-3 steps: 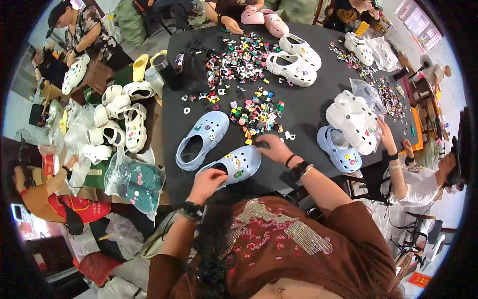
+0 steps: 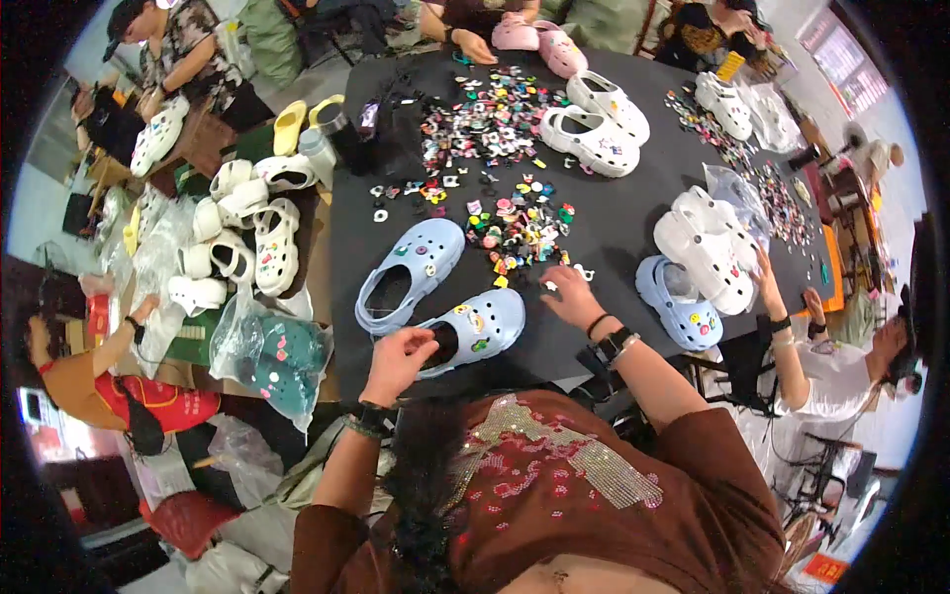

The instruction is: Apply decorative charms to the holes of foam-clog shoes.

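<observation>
The curled left hand (image 2: 401, 358) is placed by the heel of a pale-blue perforated foam clog (image 2: 503, 315) on the black counter (image 2: 606, 226), the half-spread right hand (image 2: 574, 300), both holds unclear, near multicoloured plastic charms (image 2: 520, 226), charm-fitting apparently being in hand and charm-picking called for.

Central clogs (image 2: 503, 325): light blue, multicoloured charms (image 2: 480, 346). Tabletop (image 2: 614, 223): plain black. One-o'clock clogs (image 2: 606, 156): white. Twelve-o'clock clogs (image 2: 562, 52): pink.

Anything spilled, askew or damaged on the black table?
No obvious damage. Small charms lie in uncontained heaps; one white piece sits off to their left, beyond the left blue clog, so it looks astray.
</observation>
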The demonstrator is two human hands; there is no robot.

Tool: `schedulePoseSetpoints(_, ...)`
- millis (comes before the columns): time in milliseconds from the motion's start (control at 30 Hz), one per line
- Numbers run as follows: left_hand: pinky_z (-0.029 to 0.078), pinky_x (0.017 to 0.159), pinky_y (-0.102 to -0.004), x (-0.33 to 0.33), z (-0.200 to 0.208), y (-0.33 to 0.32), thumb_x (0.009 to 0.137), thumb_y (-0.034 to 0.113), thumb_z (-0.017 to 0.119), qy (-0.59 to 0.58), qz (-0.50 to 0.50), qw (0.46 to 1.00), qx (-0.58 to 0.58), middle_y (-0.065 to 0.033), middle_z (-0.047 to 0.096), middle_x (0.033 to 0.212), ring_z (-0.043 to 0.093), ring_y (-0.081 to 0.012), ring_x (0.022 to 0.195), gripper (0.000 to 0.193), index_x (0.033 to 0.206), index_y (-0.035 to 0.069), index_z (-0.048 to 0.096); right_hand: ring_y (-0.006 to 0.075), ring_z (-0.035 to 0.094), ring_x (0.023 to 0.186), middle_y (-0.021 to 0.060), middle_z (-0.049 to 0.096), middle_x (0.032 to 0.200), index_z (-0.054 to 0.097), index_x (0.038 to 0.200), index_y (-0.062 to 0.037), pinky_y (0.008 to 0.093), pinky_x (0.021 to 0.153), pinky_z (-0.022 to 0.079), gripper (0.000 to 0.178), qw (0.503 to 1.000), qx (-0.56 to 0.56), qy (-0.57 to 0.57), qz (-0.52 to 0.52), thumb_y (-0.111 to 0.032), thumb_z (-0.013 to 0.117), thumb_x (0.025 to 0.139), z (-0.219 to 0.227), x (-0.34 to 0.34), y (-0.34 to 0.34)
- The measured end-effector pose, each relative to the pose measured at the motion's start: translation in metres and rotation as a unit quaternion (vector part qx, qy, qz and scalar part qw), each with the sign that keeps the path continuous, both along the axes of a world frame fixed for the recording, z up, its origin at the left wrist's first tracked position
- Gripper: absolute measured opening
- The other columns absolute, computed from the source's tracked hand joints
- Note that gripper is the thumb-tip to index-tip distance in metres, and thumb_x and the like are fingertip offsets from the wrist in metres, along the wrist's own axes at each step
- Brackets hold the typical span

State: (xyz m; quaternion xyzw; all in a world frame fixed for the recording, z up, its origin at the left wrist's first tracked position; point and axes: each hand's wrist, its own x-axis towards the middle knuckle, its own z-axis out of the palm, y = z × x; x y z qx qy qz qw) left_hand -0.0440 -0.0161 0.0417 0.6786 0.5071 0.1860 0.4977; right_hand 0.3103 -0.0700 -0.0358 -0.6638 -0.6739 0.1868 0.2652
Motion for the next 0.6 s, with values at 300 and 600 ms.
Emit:
schedulePoseSetpoints(300,0.041,0.089,-0.0456,-0.035,0.002,0.025,0.065,0.020,0.077,0.168,0.034,0.927,0.334,-0.0106,0.060,0.107,0.051,-0.0331,0.105,0.045,0.105,0.009,0.061,0.0414,0.015,0.138,0.0164,0.015,0.151,0.032,0.140,-0.0155,0.0618,0.100,0.027,0.084,0.968,-0.161,-0.190,-0.042,-0.046,0.072,0.073,-0.014,-0.003,-0.051)
schedulePoseSetpoints(600,0.035,0.097,-0.0450,-0.054,0.001,0.033,0.067,0.017,0.076,0.165,0.126,0.905,0.371,-0.0161,0.054,0.118,0.045,-0.0354,0.113,0.058,0.120,0.007,0.052,0.0378,0.002,0.142,0.0155,0.003,0.155,0.017,0.148,-0.0177,0.0621,0.105,0.018,0.087,0.953,-0.207,-0.216,-0.037,-0.052,0.061,0.081,-0.033,-0.005,-0.056)
